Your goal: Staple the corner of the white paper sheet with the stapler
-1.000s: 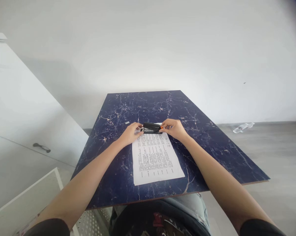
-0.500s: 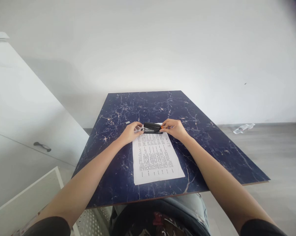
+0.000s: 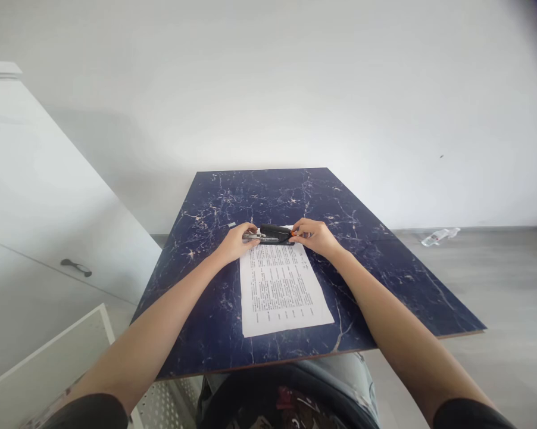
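Black plastic forms the upper casing of a stapler (image 3: 275, 231), which is held crosswise over the far end of a printed sheet (image 3: 280, 292) on a dark blue marbled tabletop (image 3: 262, 193); whether its base is pressed on the paper or held just above it cannot be told. The left end, where a metal channel (image 3: 268, 239) is exposed, is grasped between the thumb and fingers of the left hand (image 3: 236, 244). The opposite end, marked by an orange part (image 3: 292, 234), is pinched by the right hand (image 3: 317, 236). A small white scrap (image 3: 231, 224) is seen near the left fingers, apart from the stapler. Several faults may be anticipated. Should the channel be spring-loaded, it could be snapped back by a slip of the left grip, and a fingertip could be nipped. If loose staples are contained, which cannot be judged at this size, they might be spilled by a tilt of the body. The casing could be twisted or dropped if the two ends were pulled unevenly, since only narrow ends are gripped. The sheet, whose near end is pinned by neither hand, could be dragged askew or creased were the stapler's base slid across it.
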`<state>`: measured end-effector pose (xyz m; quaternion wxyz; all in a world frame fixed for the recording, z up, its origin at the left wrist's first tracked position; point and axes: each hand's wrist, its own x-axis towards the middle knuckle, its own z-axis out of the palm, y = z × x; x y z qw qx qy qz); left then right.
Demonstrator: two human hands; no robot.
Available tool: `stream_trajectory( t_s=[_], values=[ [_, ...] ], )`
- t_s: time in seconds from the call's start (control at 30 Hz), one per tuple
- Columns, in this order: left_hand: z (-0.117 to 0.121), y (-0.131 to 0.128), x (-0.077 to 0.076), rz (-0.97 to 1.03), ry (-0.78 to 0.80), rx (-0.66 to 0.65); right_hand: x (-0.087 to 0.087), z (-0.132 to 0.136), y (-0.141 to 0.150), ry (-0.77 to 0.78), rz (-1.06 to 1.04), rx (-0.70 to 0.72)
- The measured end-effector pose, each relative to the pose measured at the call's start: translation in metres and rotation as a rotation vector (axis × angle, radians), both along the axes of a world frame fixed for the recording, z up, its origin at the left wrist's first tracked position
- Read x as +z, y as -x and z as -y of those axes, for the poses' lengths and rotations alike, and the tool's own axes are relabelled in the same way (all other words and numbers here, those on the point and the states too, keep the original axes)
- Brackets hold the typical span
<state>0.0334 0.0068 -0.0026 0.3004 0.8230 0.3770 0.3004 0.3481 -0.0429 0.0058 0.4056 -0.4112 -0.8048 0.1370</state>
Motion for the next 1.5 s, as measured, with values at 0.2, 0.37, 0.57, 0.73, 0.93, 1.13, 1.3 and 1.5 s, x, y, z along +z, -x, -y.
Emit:
stream_trajectory(
  t_s=[0.2,0.37,0.57,0.73,0.93,1.13,1.3,1.5],
  values=[
    [-0.001,0.0,-0.001,-0.012,-0.031,0.001,0.0,0.001,0.002,0.053,-0.016,-0.055],
    [-0.001,-0.001,-0.001,-0.002,-0.053,-0.005,0.0,0.002,0.016,0.134,0.085,-0.069],
    [0.001,0.002,0.002,0.059,-0.068,-0.013,0.001,0.007,0.03,0.125,0.112,-0.141],
    [0.006,-0.002,0.008,0.243,-0.011,0.023,0.01,0.017,0.03,-0.089,0.022,-0.255],
    [0.012,-0.019,0.008,0.85,0.617,0.092,0.017,0.031,0.039,-0.388,0.194,-0.213],
    [0.009,-0.015,0.009,0.934,0.87,0.003,0.015,0.039,0.047,-0.45,0.458,0.003],
    [0.006,-0.013,0.006,0.972,0.849,0.053,0.014,0.038,0.051,-0.412,0.424,0.041],
    [0.006,-0.01,0.008,1.049,0.597,0.2,0.016,0.027,0.056,-0.287,-0.044,-0.369]
  ],
)
